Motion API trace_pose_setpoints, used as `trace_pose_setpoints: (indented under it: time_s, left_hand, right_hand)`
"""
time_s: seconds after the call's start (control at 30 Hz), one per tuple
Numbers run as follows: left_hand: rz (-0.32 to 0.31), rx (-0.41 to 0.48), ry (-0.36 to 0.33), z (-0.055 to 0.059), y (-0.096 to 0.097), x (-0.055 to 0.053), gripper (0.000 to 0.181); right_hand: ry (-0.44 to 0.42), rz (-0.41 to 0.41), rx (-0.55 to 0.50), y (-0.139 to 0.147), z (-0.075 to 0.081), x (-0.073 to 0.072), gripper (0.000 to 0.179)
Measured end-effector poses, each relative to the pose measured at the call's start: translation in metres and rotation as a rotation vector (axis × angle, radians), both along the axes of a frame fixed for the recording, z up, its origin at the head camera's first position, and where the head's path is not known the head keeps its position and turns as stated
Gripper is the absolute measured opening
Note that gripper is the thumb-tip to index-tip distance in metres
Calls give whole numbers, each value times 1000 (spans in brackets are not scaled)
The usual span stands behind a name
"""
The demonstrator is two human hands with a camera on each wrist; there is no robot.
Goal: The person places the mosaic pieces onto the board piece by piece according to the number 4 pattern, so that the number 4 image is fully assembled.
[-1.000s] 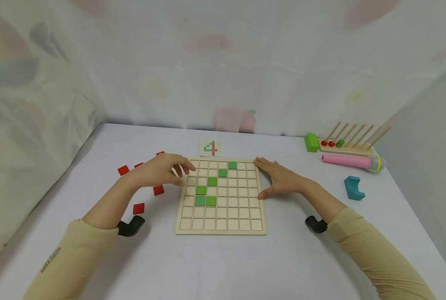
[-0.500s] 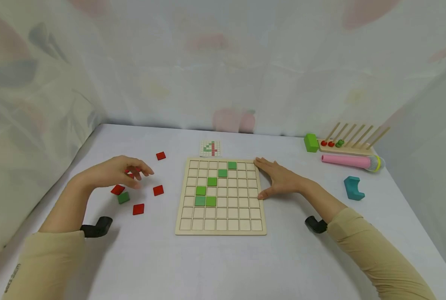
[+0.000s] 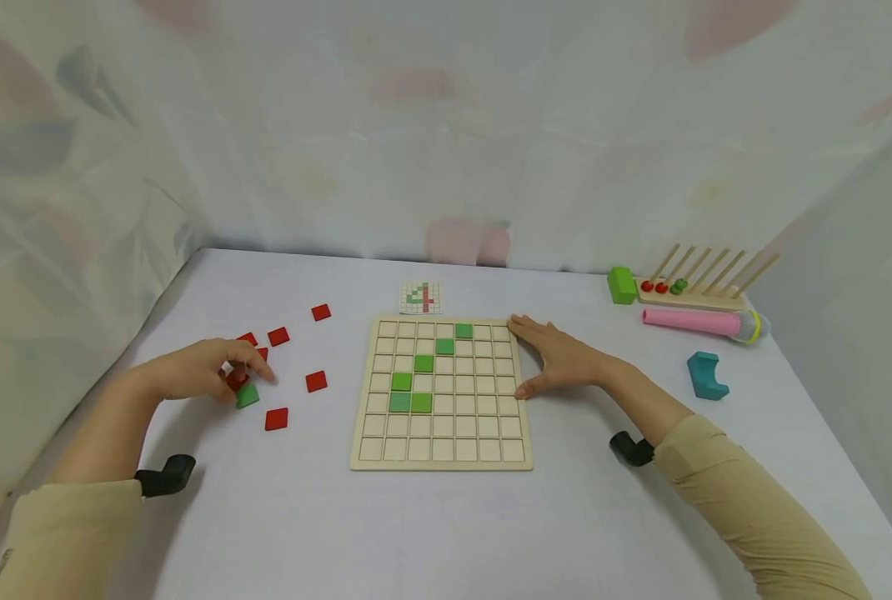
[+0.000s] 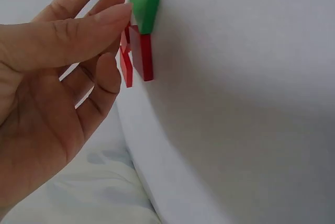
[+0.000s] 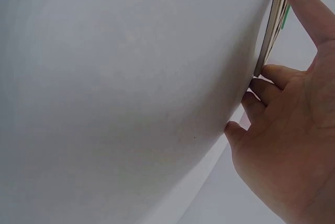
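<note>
In the head view my left hand (image 3: 198,371) is over a loose cluster of tiles at the left, its fingers bent and apart. A green square tile (image 3: 247,396) lies just beside the thumb, with a red tile (image 3: 238,381) partly hidden under the fingers. The left wrist view shows the thumb tip close to the green tile (image 4: 144,1), with nothing seen between thumb and fingers. My right hand (image 3: 562,357) rests with spread fingers and thumb against the right edge of a wooden grid board (image 3: 446,462). Several green tiles (image 3: 423,363) sit in the board's squares.
More red tiles (image 3: 316,381) lie left of the board. Behind it is a small pattern card (image 3: 420,297). Toward the right are a green block (image 3: 622,285), a peg stand with beads (image 3: 701,298), a pink toy microphone (image 3: 689,321) and a teal curved block (image 3: 707,377).
My left hand has moved left from the board's left edge and come down over the tile cluster, beside the green tile. The right hand and the board have stayed in place.
</note>
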State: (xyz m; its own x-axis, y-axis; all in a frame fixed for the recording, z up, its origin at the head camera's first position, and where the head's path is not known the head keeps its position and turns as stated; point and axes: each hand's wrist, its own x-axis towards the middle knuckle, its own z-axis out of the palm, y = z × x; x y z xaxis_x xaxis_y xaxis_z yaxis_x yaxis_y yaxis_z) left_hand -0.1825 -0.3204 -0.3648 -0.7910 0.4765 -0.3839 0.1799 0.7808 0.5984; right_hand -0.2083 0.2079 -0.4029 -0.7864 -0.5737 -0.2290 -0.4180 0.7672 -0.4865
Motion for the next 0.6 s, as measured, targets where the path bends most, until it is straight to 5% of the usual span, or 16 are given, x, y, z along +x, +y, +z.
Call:
trace_pose_setpoints:
  time_s: [0.6]
  left_hand:
    - [-26,51,27,-16,-3,-5,39]
  right_hand:
    - [4,1,-8,0,0,0,116]
